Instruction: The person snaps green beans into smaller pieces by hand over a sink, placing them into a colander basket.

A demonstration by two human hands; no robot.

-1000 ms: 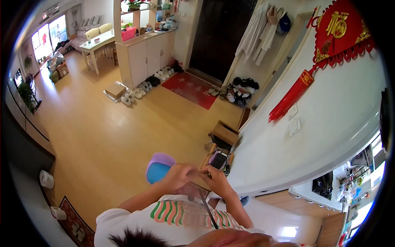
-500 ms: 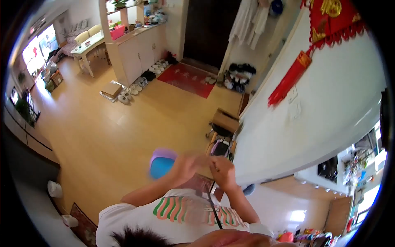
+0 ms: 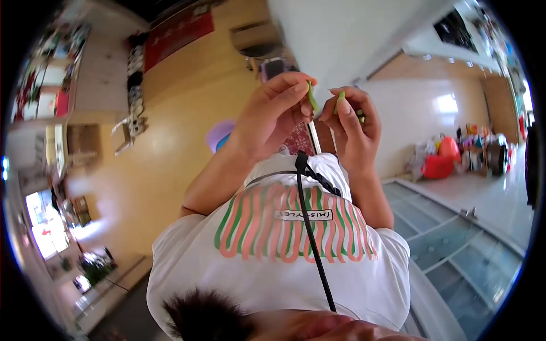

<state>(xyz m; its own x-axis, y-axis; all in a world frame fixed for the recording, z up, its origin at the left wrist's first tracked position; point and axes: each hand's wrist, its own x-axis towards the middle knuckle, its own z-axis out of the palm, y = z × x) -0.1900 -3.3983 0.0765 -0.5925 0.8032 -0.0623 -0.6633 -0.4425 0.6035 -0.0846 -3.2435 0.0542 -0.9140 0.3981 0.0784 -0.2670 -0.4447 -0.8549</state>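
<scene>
In the head view my left hand [image 3: 270,111] is raised in front of my chest, its thumb and fingers pinching a green bean piece [image 3: 312,96]. Just to its right, my right hand [image 3: 357,128] grips another green bean piece [image 3: 340,102] between thumb and forefinger. Several small green bits [image 3: 360,116] show among its curled fingers. A small gap separates the two hands. Partly hidden behind my left forearm is a purple and blue basin [image 3: 216,134].
A box on a chair [image 3: 254,37] stands by the white wall ahead. Shoes [image 3: 135,85] line the cabinet at left, near a red mat [image 3: 179,34]. Red bags [image 3: 442,159] and other goods sit on the floor at right, near a glass-panelled door [image 3: 449,241].
My view has tilted down and turned right. Both hands, blurred and close together before, are now apart, each showing a green piece.
</scene>
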